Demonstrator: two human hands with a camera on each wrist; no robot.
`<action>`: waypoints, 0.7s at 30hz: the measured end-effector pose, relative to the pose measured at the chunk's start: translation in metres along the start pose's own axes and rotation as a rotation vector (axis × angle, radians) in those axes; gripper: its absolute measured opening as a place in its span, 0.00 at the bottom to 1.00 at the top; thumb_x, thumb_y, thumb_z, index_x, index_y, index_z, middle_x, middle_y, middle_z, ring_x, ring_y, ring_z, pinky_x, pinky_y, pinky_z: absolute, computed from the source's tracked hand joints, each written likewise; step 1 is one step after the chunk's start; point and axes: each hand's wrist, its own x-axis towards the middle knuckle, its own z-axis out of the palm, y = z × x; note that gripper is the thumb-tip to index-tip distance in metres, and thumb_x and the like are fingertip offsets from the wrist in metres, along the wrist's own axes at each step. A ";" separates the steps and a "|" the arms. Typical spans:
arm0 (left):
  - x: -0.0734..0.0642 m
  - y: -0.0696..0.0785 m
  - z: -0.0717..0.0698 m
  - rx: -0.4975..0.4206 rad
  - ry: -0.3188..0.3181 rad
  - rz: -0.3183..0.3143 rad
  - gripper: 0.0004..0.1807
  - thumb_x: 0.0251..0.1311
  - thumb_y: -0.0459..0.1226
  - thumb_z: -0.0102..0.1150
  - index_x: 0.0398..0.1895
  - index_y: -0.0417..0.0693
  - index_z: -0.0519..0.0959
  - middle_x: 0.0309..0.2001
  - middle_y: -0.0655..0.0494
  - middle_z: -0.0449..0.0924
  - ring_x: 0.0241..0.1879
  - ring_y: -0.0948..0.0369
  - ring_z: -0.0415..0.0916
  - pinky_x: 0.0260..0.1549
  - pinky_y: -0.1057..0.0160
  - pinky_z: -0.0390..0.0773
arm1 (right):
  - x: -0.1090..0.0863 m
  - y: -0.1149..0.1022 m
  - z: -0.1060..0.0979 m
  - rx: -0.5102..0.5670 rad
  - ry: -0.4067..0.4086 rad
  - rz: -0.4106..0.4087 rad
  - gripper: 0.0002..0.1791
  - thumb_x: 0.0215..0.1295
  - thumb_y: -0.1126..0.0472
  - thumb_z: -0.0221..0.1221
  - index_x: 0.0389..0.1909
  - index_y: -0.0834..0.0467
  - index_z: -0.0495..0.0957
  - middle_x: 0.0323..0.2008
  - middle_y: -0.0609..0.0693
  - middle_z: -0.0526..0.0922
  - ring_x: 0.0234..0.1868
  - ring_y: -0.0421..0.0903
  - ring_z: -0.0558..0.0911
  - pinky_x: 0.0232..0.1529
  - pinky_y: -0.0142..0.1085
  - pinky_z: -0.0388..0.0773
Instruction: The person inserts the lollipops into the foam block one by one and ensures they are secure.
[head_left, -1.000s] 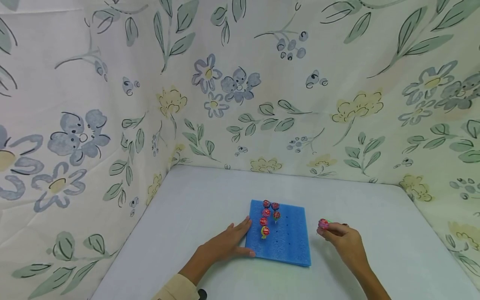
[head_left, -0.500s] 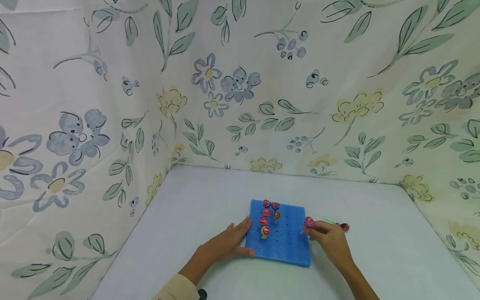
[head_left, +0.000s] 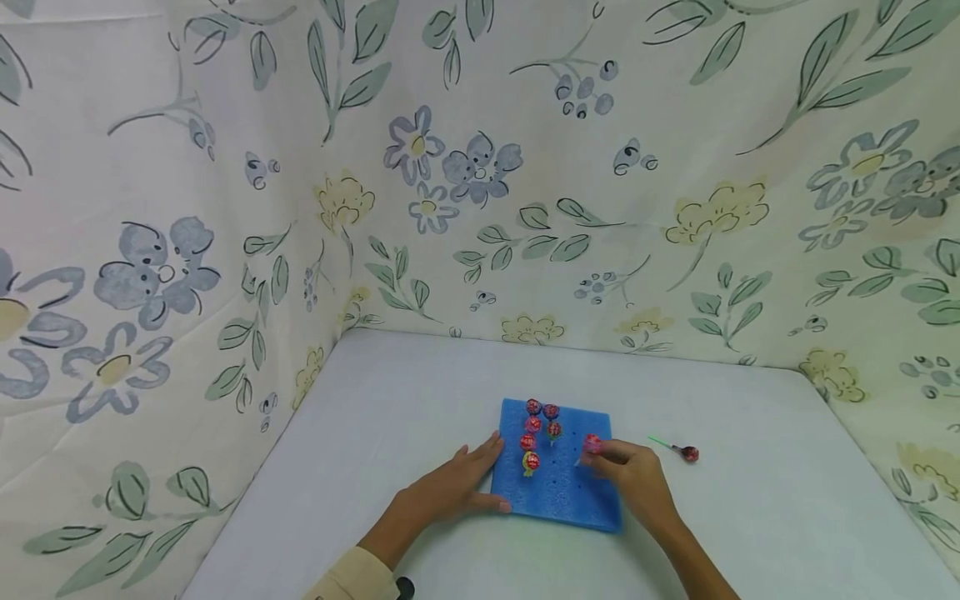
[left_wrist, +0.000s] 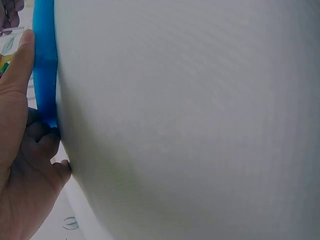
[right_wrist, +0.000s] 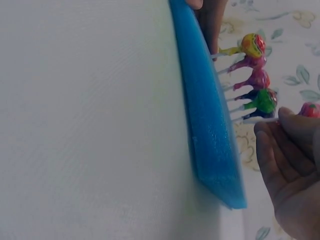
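My left hand (head_left: 453, 487) rests at the left edge of a blue foam board (head_left: 543, 504), its thumb on the front left corner. In the left wrist view, its thumb (left_wrist: 20, 57) lies against the blue foam edge (left_wrist: 46, 65). Several wrapped lollipops (head_left: 532, 426) stand in two rows on the board's left half. Over the right half, my right hand (head_left: 633, 479) pinches a pink-wrapped lollipop (head_left: 592, 443) by its white stick. In the right wrist view, that stick (right_wrist: 260, 120) points towards the board; whether its tip touches the foam cannot be told.
A dark red lollipop (head_left: 689, 454) with a green stick lies on the white table (head_left: 765, 500) right of the board. Small holes dot the board's right half. Floral cloth (head_left: 480, 275) stands behind and on both sides of the table.
My right hand has carried the pink lollipop leftwards from beside the board to over its right half, uncovering the lollipop lying on the table. My left hand has stayed put.
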 end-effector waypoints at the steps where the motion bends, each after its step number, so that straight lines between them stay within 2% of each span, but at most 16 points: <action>1: 0.000 0.000 0.000 -0.001 -0.001 0.000 0.58 0.65 0.66 0.63 0.87 0.49 0.49 0.87 0.55 0.45 0.85 0.53 0.48 0.82 0.44 0.50 | 0.001 0.000 0.001 0.003 -0.002 0.002 0.12 0.67 0.56 0.73 0.44 0.62 0.90 0.43 0.54 0.92 0.43 0.46 0.91 0.42 0.32 0.89; 14: 0.000 -0.001 0.000 -0.008 -0.009 -0.017 0.58 0.65 0.66 0.63 0.88 0.51 0.49 0.87 0.57 0.45 0.85 0.53 0.48 0.81 0.43 0.52 | 0.008 -0.004 0.020 0.012 -0.042 -0.021 0.09 0.69 0.59 0.71 0.41 0.61 0.91 0.42 0.53 0.92 0.43 0.49 0.92 0.43 0.34 0.89; 21: 0.001 -0.002 0.002 -0.008 -0.009 -0.014 0.57 0.65 0.67 0.62 0.88 0.51 0.49 0.87 0.57 0.45 0.85 0.54 0.48 0.82 0.43 0.51 | 0.012 -0.003 0.028 -0.055 -0.053 -0.028 0.05 0.70 0.61 0.69 0.40 0.59 0.91 0.40 0.51 0.93 0.41 0.46 0.91 0.43 0.35 0.89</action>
